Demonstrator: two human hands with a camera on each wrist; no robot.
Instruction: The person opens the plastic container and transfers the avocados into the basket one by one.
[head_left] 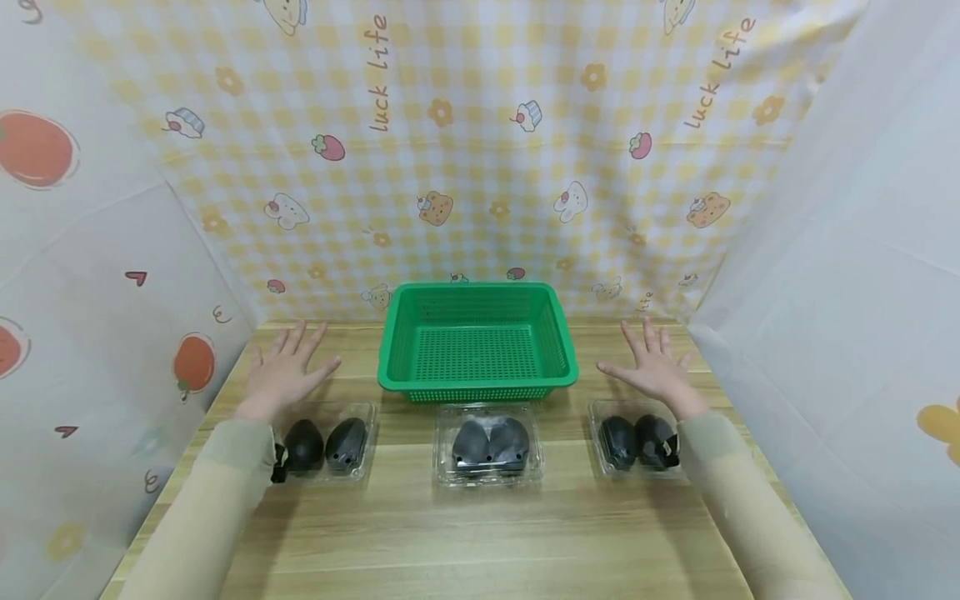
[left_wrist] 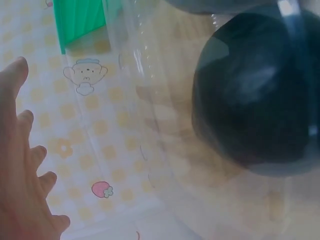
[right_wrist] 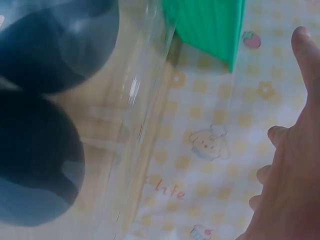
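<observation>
My left hand (head_left: 283,372) is spread with straight fingers, palm down, just beyond a clear plastic box (head_left: 363,411) with two dark, avocado-like fruits (head_left: 346,443) inside. On the other side, my right hand (head_left: 656,371) is likewise spread wide beyond a similar clear box (head_left: 628,407) containing two dark fruits (head_left: 618,442). Neither hand holds anything. Between them, a third clear box (head_left: 487,480) encloses two more dark fruits (head_left: 472,443). In the left wrist view, a dark fruit (left_wrist: 255,95) looms close behind clear plastic; the right wrist view shows two such fruits (right_wrist: 37,155).
Behind the middle box stands a green plastic basket (head_left: 477,382) with perforated sides and bottom. Everything rests on a wood-grain table (head_left: 480,542). A yellow checked cloth (head_left: 480,167) hangs behind it, and pale sheets (head_left: 847,275) border both sides.
</observation>
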